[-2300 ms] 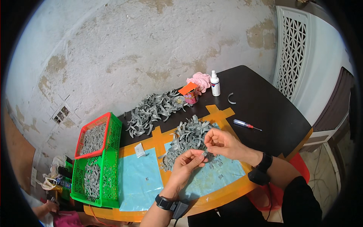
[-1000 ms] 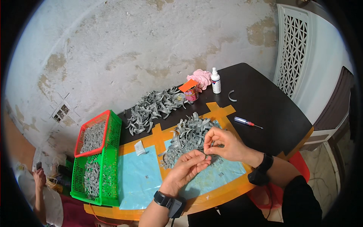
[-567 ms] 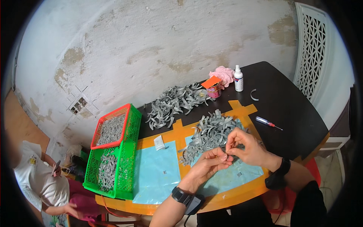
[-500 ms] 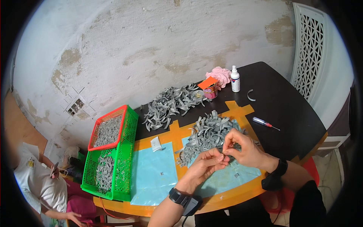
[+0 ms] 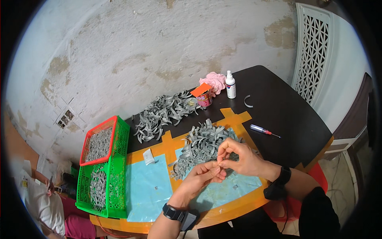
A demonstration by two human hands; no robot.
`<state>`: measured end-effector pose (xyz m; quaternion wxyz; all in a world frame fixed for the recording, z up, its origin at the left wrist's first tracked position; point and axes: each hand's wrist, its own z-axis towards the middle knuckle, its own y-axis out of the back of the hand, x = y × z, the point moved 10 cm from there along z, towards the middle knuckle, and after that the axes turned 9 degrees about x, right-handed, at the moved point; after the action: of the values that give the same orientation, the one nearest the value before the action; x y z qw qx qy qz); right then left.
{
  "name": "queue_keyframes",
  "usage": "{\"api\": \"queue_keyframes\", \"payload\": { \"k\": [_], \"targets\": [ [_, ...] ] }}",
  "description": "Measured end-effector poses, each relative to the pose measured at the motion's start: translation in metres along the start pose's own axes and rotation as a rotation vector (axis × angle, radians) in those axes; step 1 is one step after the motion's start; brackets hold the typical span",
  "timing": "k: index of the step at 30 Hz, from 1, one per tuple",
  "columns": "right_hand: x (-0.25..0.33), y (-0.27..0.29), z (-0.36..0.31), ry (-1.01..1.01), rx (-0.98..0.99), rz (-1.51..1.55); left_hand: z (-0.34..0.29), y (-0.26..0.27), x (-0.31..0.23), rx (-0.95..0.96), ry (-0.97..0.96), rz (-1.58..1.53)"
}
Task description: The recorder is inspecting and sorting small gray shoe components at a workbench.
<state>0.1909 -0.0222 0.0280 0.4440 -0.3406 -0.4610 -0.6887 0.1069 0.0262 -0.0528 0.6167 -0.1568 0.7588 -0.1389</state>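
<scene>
The heap of curved gray strips (image 5: 205, 137) lies on a light blue plastic sheet (image 5: 242, 185), just beyond the person's two hands, with small flat gray pieces (image 5: 182, 169) spread along its near left edge. The left hand (image 5: 201, 177) is closed in a pinch, thumb against forefinger; the right hand (image 5: 240, 157) is pinched likewise, its fingertips meeting the left's, and whether a small piece sits between them is hidden. Orange tape (image 5: 169, 142) borders the sheet on the dark, glossy counter (image 5: 286, 109). A second pile of curved gray strips (image 5: 165, 113) lies farther back, near the wall. At left, a shallow red plastic basket (image 5: 95, 162) sits at the far end of a green plastic crate (image 5: 122, 163), both holding gray pieces. A red can (image 5: 205, 99) topped by an orange card (image 5: 201, 89) stands beside a crumpled pink cloth (image 5: 215, 82) and a white spray bottle (image 5: 230, 86). A screwdriver with a translucent handle (image 5: 260, 129) lies right of the heap.
</scene>
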Motion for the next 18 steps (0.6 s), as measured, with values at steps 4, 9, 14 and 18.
{"api": "queue_keyframes", "payload": {
  "k": [4,9,14,18],
  "targets": [
    [0.000,-0.004,-0.001,-0.010,0.010,-0.042,0.001,-0.009,0.001,0.081,0.017,0.160],
    [0.004,-0.001,-0.001,0.009,-0.044,-0.098,0.002,-0.007,0.004,0.024,0.019,0.023],
    [0.001,0.003,-0.002,-0.006,-0.073,-0.074,0.006,-0.015,0.003,0.054,-0.004,-0.157],
    [-0.002,0.006,-0.003,-0.016,-0.101,-0.050,0.005,-0.014,0.000,0.010,-0.025,-0.206]
  ]
}}
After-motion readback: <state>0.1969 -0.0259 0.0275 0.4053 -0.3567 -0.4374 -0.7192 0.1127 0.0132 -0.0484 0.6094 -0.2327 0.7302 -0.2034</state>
